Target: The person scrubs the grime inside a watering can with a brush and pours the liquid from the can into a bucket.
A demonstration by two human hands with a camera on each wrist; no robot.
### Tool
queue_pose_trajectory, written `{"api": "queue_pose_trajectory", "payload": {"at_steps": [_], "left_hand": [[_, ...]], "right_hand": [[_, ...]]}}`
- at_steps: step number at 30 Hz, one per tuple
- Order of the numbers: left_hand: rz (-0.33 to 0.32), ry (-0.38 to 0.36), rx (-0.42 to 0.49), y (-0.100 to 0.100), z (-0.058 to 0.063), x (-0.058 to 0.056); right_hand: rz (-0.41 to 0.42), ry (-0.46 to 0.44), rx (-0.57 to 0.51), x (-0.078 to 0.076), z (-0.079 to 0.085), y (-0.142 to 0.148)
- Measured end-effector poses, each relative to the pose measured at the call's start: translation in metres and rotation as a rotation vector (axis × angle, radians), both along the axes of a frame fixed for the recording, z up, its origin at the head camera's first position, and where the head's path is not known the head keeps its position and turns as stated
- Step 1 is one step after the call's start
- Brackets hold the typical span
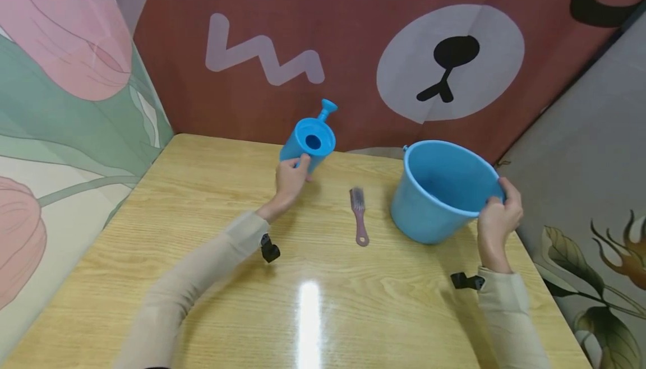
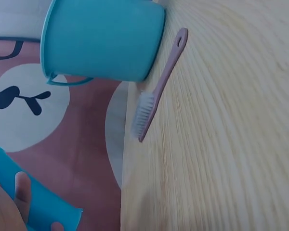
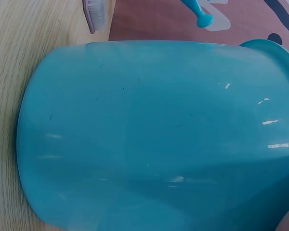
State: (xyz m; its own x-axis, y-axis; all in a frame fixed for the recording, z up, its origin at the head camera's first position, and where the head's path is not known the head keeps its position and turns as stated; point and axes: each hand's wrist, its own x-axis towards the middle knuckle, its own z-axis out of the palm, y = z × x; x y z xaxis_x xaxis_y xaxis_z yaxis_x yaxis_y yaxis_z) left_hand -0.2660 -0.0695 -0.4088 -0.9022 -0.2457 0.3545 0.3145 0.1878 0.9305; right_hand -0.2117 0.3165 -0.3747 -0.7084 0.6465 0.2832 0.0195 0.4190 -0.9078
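My left hand (image 1: 291,181) holds a small blue watering can (image 1: 291,149) near the back of the table, its thumb at the top rim and its spout pointing away. In the left wrist view, a gap shows between the watering can (image 2: 53,204) and the tabletop. At the right, my right hand (image 1: 498,217) grips the rim of a large light-blue bucket (image 1: 421,206), which leans a little toward me. The bucket (image 3: 135,120) fills most of the right wrist view. Between the two lies a mauve brush (image 1: 360,220) with pale bristles, handle toward me.
The wooden table (image 1: 242,307) ends at the back against a brown cloth (image 1: 252,105) printed with a cartoon face. Patterned cloths hang at both sides. A bright glare strip crosses the table's front middle. Small black cameras sit on both wrists.
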Motion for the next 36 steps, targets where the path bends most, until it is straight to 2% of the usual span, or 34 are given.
{"api": "queue_pose_trajectory", "payload": {"at_steps": [9, 20, 30, 36], "left_hand": [[-0.005, 0.005, -0.011, -0.02, -0.003, 0.002], [0.0, -0.03, -0.028, -0.05, -0.006, 0.01], [-0.006, -0.062, -0.026, -0.073, -0.017, 0.024], [-0.045, -0.104, 0.031, -0.084, -0.021, 0.032]], "right_hand": [[0.003, 0.002, 0.003, 0.0, -0.002, 0.0], [-0.001, -0.007, -0.004, 0.001, 0.0, 0.0], [0.003, 0.006, -0.011, -0.001, -0.003, 0.002], [0.002, 0.005, -0.015, -0.002, -0.002, 0.003]]}}
